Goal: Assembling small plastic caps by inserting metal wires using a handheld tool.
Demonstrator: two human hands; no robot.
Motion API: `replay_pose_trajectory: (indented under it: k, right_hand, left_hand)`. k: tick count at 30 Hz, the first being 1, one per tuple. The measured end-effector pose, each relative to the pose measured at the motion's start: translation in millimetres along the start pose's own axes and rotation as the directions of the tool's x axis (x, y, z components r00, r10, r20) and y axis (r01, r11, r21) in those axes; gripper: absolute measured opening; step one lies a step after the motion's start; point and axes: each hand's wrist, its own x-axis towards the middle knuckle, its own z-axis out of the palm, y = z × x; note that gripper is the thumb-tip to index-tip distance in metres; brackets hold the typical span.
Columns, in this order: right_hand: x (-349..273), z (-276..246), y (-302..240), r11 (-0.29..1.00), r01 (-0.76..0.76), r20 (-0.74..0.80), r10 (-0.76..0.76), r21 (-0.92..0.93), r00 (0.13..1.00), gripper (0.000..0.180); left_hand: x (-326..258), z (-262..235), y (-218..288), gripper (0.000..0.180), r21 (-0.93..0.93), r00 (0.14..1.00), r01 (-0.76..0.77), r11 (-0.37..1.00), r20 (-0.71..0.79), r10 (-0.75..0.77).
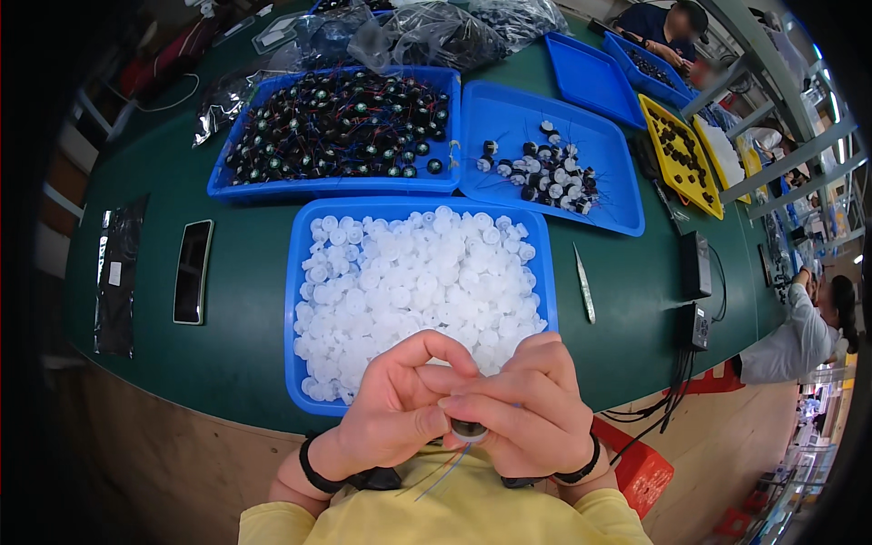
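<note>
My left hand [395, 413] and right hand [527, 409] pressed together, both pinching a small round motor [469, 431] with thin wires near my chest, blue tray of white plastic caps [418, 286] just beyond, green counter [245, 345] beneath

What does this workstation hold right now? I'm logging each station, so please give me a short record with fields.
left hand: left hand pinches a small round part with thin wires, together with the right
right hand: right hand closed on the same part
near tray: blue tray of white plastic caps, just beyond the hands
far left tray: blue tray of black wired parts
far right tray: blue tray with a few assembled pieces
loose items: tweezers, phone
surface: green table
</note>
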Motion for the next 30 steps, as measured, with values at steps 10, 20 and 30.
replay_pose_trajectory:
  k: [10,20,30]
  right_hand:
    - [4.8,2.1,11.2,0.995,-0.098,0.073,0.096,0.015,0.993,0.038]
    - [-10.2,10.2,7.9,0.962,-0.192,-0.107,0.215,0.191,0.971,0.034]
    - [-8.3,-39.0,96.6,0.860,-0.507,-0.290,0.501,0.060,0.815,0.016]
  left_hand:
    - [4.2,-11.3,2.2,0.035,0.040,0.997,0.024,0.999,-0.075,-0.021]
    - [5.0,-1.1,-9.6,0.034,0.036,1.000,0.018,0.999,-0.010,-0.017]
    - [-6.3,-26.1,46.5,0.017,0.943,0.929,0.037,0.331,-0.155,0.337]
